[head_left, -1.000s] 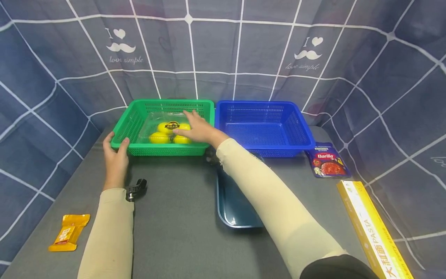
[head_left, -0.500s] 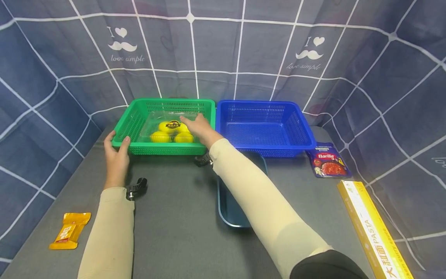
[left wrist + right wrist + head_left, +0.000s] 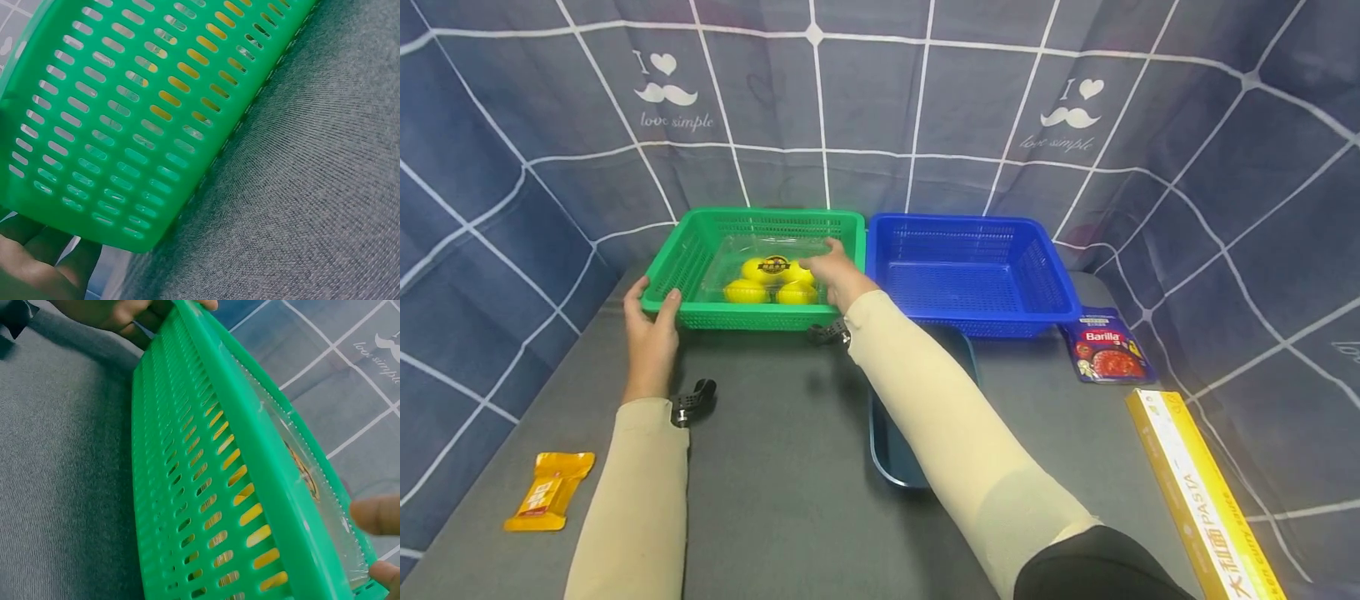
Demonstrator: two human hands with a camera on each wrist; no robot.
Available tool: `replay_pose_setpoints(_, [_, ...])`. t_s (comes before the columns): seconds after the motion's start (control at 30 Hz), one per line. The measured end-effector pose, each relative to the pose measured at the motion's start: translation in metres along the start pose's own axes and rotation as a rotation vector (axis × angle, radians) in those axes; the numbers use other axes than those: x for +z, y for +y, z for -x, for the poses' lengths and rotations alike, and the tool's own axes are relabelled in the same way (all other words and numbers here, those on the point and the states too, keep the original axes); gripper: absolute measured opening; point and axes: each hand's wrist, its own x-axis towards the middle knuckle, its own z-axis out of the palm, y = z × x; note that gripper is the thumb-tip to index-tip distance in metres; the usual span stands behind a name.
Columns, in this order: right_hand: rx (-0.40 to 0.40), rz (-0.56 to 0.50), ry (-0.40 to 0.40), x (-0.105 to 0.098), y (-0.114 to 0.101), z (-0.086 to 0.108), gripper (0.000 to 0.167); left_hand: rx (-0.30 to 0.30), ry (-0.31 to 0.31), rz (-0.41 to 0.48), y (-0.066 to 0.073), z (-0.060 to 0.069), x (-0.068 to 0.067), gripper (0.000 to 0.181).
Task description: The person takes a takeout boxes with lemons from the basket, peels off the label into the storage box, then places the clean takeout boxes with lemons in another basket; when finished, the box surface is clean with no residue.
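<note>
The left hand (image 3: 652, 340) grips the left front corner of the green basket (image 3: 752, 318), its fingers outside the wall and also visible in the left wrist view. Inside the basket lies a clear lidded package (image 3: 718, 271) of several yellow round items (image 3: 746, 291), with a dark label on its lid. At the package's right end is the right hand (image 3: 841, 275), thumb stretched toward the lid. The right wrist view shows two of its digits at the package's edge (image 3: 357, 565), one seeming to touch it; the other fingers are hidden.
A blue basket (image 3: 962, 287) stands right of the green one. A dark tray (image 3: 895, 446) lies partly under the right forearm. Farther right are a Barilla pouch (image 3: 1105, 346) and a long yellow pasta box (image 3: 1206, 496). An orange packet (image 3: 550, 492) lies front left.
The right hand has moved from above the package's lid to its right end. The left hand has kept its hold on the basket corner.
</note>
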Motion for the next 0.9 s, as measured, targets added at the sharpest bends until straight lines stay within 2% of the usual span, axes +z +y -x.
replay_pose_setpoints(0.1, [0.007, -0.001, -0.011, -0.003, -0.002, 0.001, 0.084, -0.005, -0.016, 0.005, 0.006, 0.002, 0.002, 0.069])
replay_pose_setpoints(0.2, [0.023, 0.001, -0.079, -0.008, -0.004, 0.004, 0.086, -0.009, -0.029, 0.036, 0.016, 0.009, 0.002, 0.068])
replay_pose_setpoints(0.3, [0.026, 0.035, -0.122, -0.012, -0.004, 0.006, 0.083, -0.027, -0.033, 0.054, 0.02, 0.01, 0.002, 0.068])
replay_pose_setpoints(0.6, [-0.039, 0.093, -0.059, -0.005, 0.0, 0.011, 0.074, -0.012, -0.018, 0.063, 0.008, 0.002, 0.0, 0.068])
replay_pose_setpoints(0.9, [-0.066, 0.132, -0.067, -0.005, 0.001, 0.013, 0.069, 0.009, 0.001, 0.06, 0.0, -0.001, 0.001, 0.066])
